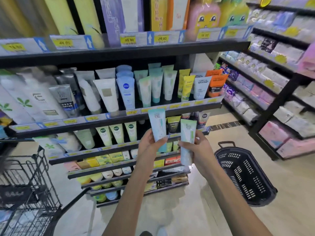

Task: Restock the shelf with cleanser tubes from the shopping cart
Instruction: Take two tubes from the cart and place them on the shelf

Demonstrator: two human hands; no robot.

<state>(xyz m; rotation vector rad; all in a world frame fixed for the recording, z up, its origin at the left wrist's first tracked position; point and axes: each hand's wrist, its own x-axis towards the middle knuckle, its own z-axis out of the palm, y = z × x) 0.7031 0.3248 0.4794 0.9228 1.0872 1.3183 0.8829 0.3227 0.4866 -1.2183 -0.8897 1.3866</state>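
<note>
My left hand (150, 143) grips a pale blue and white cleanser tube (157, 125), upright with its crimped end on top. Beside it, my right hand (199, 149) holds a second tube (186, 138), white with mint green, also upright. Both tubes hover in front of the shelf (119, 116), just below its price rail. On that shelf stand several matching blue and green tubes (156, 86) among other cleansers. The black wire shopping cart (25, 184) is at the lower left; what it contains is not clear.
A black plastic basket (245, 174) sits on the floor at the right, below my right arm. Lower shelves (119, 159) hold more tubes and boxes. A second shelving unit (272, 99) of packaged goods runs along the right. An aisle of beige floor lies between the units.
</note>
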